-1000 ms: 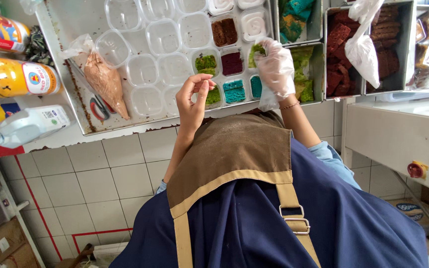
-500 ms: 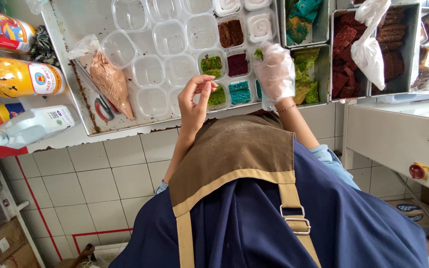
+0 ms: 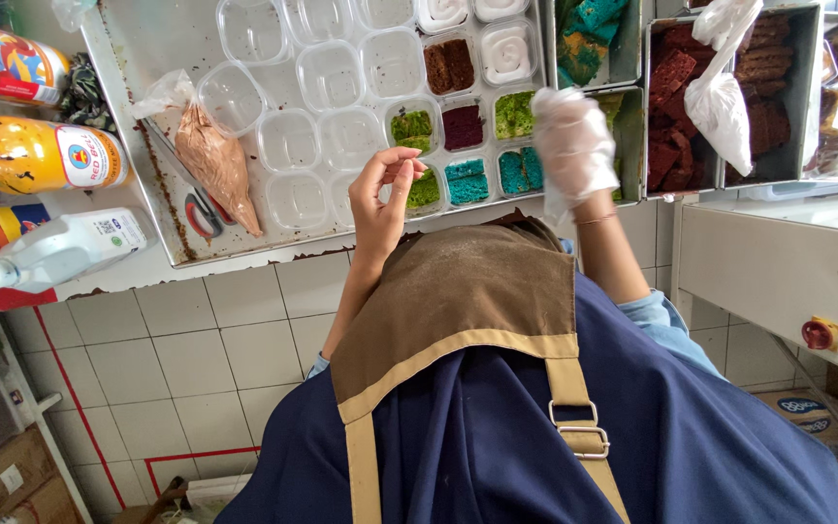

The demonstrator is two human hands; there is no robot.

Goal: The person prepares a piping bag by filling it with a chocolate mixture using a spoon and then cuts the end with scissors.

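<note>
My bare left hand (image 3: 385,199) hovers over the near edge of a metal tray (image 3: 138,58), thumb and fingertips pinched together next to a small clear cup of green cake (image 3: 423,189). My right hand (image 3: 572,146), in a thin clear glove, is lowered over the right end of the cup rows, beside cups of blue cake (image 3: 516,170) and green cake (image 3: 513,114). Its fingers are hidden, so I cannot tell whether it holds anything. Several empty clear cups (image 3: 288,141) fill the tray's left half. Other cups hold brown, dark red and white fillings.
A filled brown piping bag (image 3: 215,160) lies on the tray's left side. Pans of green and blue cake (image 3: 589,39) and dark red cake (image 3: 676,107), with a white plastic bag (image 3: 720,97), stand at right. Orange bottles (image 3: 36,155) and a white bottle (image 3: 60,254) lie at left.
My gloved right hand has shifted a little to the right over the cups. My left hand has curled its fingers into a pinch, staying about where it was.
</note>
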